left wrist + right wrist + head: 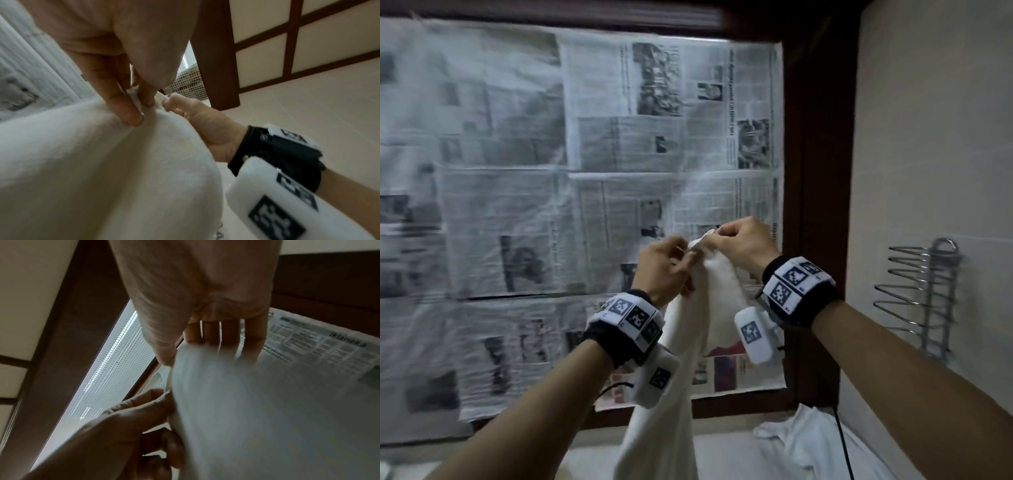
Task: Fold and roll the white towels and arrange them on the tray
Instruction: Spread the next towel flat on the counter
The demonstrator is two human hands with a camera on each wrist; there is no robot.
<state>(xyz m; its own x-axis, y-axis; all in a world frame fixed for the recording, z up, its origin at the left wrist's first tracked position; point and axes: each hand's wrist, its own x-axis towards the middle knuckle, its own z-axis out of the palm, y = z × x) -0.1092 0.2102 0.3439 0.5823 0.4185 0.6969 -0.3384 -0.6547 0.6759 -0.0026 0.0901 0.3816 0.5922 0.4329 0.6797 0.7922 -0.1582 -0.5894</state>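
A white towel [681, 359] hangs in the air in front of the window, its lower end reaching the counter. My left hand [666, 265] pinches its top edge between thumb and fingers. My right hand [739, 240] pinches the same edge just to the right, close beside the left. In the left wrist view the left fingertips [135, 116] press into the towel [102, 170] and my right hand [197, 120] holds it just beyond. In the right wrist view the towel [267, 410] drapes below my right hand [205, 331]. No tray is in view.
A second white cloth [808, 442] lies crumpled on the counter at lower right. Newspaper sheets [551, 171] cover the window behind. A metal wire rack [924, 301] is fixed to the tiled wall on the right. A dark wooden frame [818, 205] borders the window.
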